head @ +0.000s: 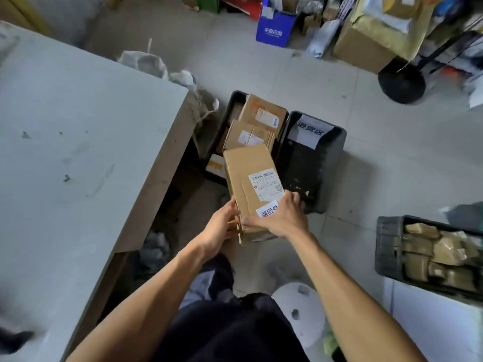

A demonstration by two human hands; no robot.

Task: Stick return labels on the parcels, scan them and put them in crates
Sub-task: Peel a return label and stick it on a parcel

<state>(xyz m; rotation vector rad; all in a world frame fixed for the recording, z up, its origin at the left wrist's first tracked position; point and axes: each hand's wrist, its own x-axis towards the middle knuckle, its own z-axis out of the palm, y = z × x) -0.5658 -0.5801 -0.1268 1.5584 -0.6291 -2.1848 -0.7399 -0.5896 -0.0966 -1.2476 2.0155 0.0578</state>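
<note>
Item: an oblong brown corrugated-cardboard parcel (pixel 248 184) bearing a white printed shipping label (pixel 266 185) and a white return sticker (pixel 267 209), held over the floor before two black plastic crates (pixel 317 163), its far end beyond the fingertips above the left crate of boxed parcels. Left hand (pixel 222 228) curls its fingers on the near left edge; right hand (pixel 281 218) lies over the near top, fingers bent down the right side, thumb by the sticker. Judged stiff, light to moderate, not slippery; best gripped by opposite long sides, clear of the loose near-end flaps.

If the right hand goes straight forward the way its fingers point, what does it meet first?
Probably the near rim of the black crate just beyond the right hand, which holds the parcel; depth is unclear.
</note>
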